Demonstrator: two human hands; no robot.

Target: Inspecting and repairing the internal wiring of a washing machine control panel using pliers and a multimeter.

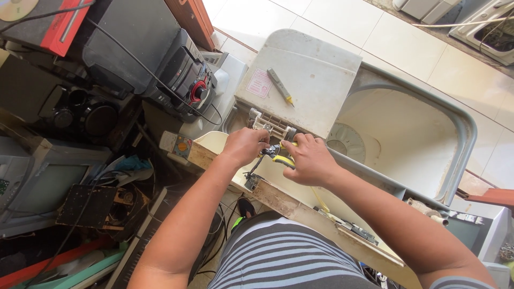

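— Left hand (245,145)?
— Clenched over a small part at the back edge of the washing machine (428,176), just below the grey bracket (272,126). Exactly what sits inside the fist: cannot tell.

— Right hand (309,159)?
— Closed around the yellow-handled pliers (279,154), fingers wrapped over the grips, tool nose pointing toward the other fist. Almost touching, knuckles to knuckles.

— Wiring?
— Dark wires (251,170) hanging down from between the 2 fists toward the rusty front rail (300,210).

— Top of the machine?
— White lid (316,80) shut on the near tub, with a pink sticker (260,83) and 1 screwdriver (280,86) lying loose, well apart from both fists. Beside it, the open tub (396,139), round disc at the bottom.

— Around it?
— Black stereo (182,75) to the left, just beside the machine; old monitor (43,176) lower left; pale floor tiles (407,37) beyond.
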